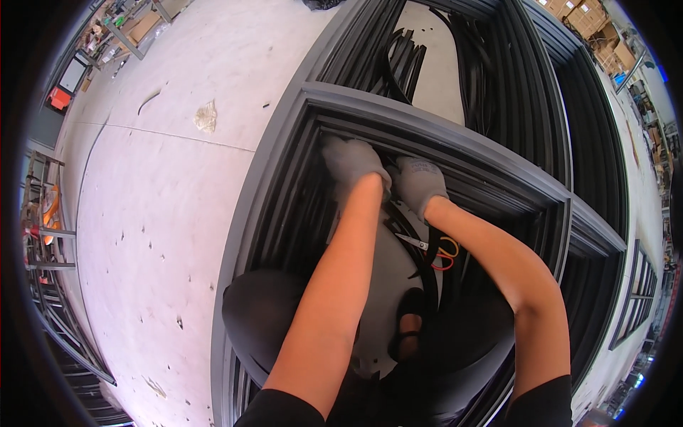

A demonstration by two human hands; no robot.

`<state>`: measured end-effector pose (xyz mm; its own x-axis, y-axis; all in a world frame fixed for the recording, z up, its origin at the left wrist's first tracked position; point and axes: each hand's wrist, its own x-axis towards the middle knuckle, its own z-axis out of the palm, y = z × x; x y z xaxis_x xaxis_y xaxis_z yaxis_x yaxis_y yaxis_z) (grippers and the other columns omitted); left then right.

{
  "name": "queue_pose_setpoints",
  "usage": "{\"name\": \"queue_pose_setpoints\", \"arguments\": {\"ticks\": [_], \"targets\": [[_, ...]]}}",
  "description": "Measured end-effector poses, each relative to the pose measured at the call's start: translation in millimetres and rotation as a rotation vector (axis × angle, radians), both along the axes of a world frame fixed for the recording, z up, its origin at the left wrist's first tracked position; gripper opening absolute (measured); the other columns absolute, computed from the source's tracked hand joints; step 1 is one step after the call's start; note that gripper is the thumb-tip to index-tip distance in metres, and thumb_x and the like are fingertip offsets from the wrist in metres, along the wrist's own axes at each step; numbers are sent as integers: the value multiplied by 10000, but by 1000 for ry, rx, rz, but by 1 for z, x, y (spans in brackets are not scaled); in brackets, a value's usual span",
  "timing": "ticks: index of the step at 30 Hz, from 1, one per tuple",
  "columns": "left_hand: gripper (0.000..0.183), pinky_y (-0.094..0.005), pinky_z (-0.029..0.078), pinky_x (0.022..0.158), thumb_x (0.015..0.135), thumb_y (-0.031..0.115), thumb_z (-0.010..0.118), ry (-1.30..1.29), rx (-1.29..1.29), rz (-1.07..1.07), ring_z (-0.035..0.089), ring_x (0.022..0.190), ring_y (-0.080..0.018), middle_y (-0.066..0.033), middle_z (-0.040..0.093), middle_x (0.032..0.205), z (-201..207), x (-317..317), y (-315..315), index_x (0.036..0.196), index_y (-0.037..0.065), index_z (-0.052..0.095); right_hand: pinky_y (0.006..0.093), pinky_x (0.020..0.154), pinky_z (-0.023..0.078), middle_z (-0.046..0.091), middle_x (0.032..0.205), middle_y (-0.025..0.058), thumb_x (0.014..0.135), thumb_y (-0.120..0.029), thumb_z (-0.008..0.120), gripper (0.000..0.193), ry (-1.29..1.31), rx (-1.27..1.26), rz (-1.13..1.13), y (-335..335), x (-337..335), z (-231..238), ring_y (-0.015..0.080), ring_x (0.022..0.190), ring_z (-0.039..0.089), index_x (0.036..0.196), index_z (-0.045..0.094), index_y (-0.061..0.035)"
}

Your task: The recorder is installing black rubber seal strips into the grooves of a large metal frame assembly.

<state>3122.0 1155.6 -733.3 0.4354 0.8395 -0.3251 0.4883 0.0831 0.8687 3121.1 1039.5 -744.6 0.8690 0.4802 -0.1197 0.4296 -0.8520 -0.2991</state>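
My left hand (pixel 352 165), in a grey work glove, is at the far left inner corner of a stack of dark grey metal frames (pixel 445 130). Motion smears its fingers against the inner edges. Close on its right, my right hand (pixel 421 179), gloved alike, has its fingers curled inward by the far bar; what they hold is hidden. A black flexible strip (pixel 413 250) curves down from below the hands inside the frame opening. Scissors (pixel 421 243) with yellow and red handle loops lie beside that strip, their blades pointing left.
My legs and a dark sandal (pixel 408 324) are inside the frame opening. Beyond the crossbar, loose black strips (pixel 407 64) lie in another opening. A crumpled scrap (pixel 205 116) is on the pale floor at left; cardboard boxes (pixel 587 18) are stacked at far right.
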Motion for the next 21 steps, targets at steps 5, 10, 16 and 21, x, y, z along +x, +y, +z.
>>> {"name": "queue_pose_setpoints", "arguments": {"ticks": [5,10,16,21], "targets": [[413,-423,507,892,921,50,395,-77,-99,-4,606,1100,-402,-264,568,1234,-2,-4,0,1315,-14,497,434,815,520,692,973,195,912,-230,526,239,-16,15,-16,1,2,-12,355,939,667,925,694,-62],[510,-400,404,1032,920,118,393,-71,206,15,560,1204,-336,-210,548,1326,-58,1,-25,1421,27,415,441,848,496,682,987,193,862,-252,593,255,43,-51,57,0,2,-1,361,976,644,1026,636,-61],[499,-360,428,1010,935,149,403,660,648,-771,564,1191,-317,-189,559,1313,-64,5,-4,1414,10,423,435,844,501,680,984,192,819,-197,633,258,40,-54,66,-1,1,1,358,976,646,1036,618,-59],[389,-400,477,917,891,112,455,77,246,-240,597,1059,-369,-253,592,1157,-55,-6,-39,1223,-67,550,431,852,501,679,985,183,808,-192,651,304,51,-90,71,-8,4,-7,359,982,642,1083,610,-69]]}}
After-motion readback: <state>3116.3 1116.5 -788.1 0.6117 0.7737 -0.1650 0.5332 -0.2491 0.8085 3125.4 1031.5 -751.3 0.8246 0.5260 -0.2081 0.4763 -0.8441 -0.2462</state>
